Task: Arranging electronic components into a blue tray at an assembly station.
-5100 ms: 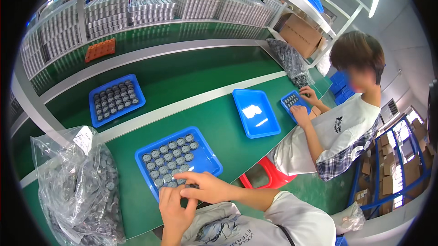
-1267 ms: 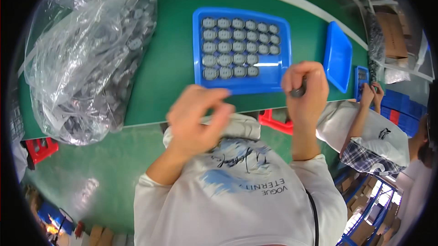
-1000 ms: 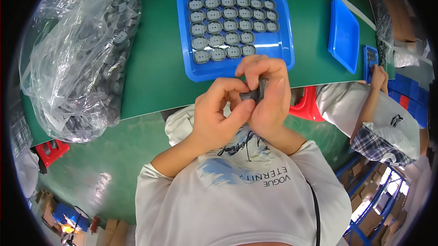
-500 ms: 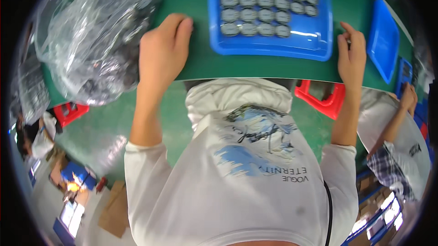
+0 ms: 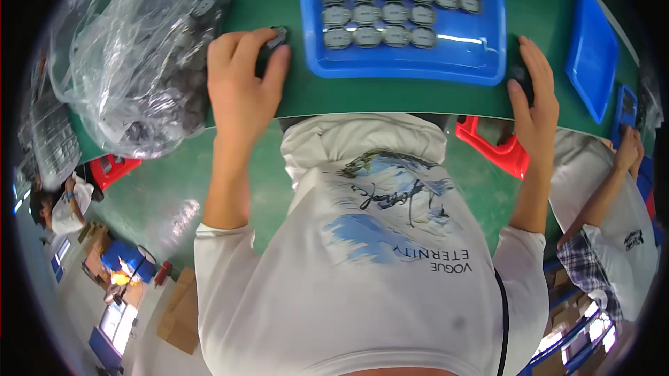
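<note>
My left hand (image 5: 242,87) is at the table edge, left of a blue tray (image 5: 408,73). A small dark part with a greyish face (image 5: 277,39) is pinched between its thumb and fingers. Right of the tray, the thumb and fingers of my right hand (image 5: 536,94) curl round a small dark piece (image 5: 520,75), partly hidden and blurred. Rows of small rounded grey parts with dark rims (image 5: 395,13) lie in the tray. The tray's near right portion shows bare blue bottom.
A large clear plastic bag of dark parts (image 5: 167,83) lies left of my left hand. A second blue tray (image 5: 592,55) is at the right. Beyond it, a co-worker's hands (image 5: 629,146) are at a small blue container (image 5: 624,111). A red stool (image 5: 496,149) stands under the table.
My left thumb and fingers have spread from a closed grip, and a dark part shows between them. A dark piece now shows at my right hand. The tray has shifted slightly left and up in view.
</note>
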Demonstrator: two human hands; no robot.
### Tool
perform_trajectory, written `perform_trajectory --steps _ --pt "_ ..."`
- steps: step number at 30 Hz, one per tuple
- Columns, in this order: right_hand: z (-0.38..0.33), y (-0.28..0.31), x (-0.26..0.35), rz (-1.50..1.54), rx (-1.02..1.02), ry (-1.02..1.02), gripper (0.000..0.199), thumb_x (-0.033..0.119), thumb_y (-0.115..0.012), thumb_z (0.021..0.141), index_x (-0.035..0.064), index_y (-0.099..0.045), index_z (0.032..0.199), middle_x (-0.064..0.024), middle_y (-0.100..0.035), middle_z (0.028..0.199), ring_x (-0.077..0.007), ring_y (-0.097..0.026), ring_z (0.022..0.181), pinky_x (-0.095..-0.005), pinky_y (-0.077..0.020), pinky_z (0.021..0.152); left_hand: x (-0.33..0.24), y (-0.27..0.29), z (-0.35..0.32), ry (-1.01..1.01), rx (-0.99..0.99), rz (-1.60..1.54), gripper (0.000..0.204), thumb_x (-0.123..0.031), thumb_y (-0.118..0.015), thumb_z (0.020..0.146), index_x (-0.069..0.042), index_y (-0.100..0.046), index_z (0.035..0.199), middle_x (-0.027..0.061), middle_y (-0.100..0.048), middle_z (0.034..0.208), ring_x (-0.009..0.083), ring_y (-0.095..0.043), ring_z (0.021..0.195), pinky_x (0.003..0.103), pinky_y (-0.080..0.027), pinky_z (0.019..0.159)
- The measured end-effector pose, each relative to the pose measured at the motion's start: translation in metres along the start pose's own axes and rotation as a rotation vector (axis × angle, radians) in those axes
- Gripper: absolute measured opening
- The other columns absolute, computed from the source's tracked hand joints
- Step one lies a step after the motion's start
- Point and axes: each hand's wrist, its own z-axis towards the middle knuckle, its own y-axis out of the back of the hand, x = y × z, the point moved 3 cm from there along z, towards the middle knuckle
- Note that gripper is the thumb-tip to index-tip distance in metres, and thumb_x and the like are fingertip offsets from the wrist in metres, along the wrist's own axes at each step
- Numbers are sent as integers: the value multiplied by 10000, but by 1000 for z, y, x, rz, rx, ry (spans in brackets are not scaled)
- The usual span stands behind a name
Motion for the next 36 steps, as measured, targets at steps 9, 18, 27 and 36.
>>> perform_trajectory --steps 9,18,27,36 --pt "-8 0 2 -154 -316 -159 190 76 -770 798 24 -667 949 -99 -600 1041 -202 -606 870 -299 -482 771 1 0 -1 28 14 21 184 -44 -727 804 -61 -716 987 85 -616 939 247 -617 885 339 -500 772" --pt "-1 15 -14 -128 -94 -114 157 56 -711 818 31 -656 963 -118 -564 1180 -289 -559 1107 -354 -457 921 -41 11 8 -73 -143 -129 189 -17 -789 745 -47 -743 926 75 -610 849 199 -606 752 299 -493 683" --pt "2 4 -16 -176 -172 -84 148 98 -730 815 51 -628 913 -97 -588 1238 -310 -534 1164 -387 -454 945 -134 -84 50 -597 -20 -332 122 -69 -761 689 -54 -640 693 72 -538 755 269 -536 779 384 -447 694" --pt "0 11 -26 -83 -247 -147 128 99 -718 829 61 -650 931 -90 -585 1240 -297 -568 1131 -374 -465 940 -136 -88 66 -542 201 -155 67 -72 -718 721 -19 -677 721 94 -573 773 282 -553 811 401 -474 752"
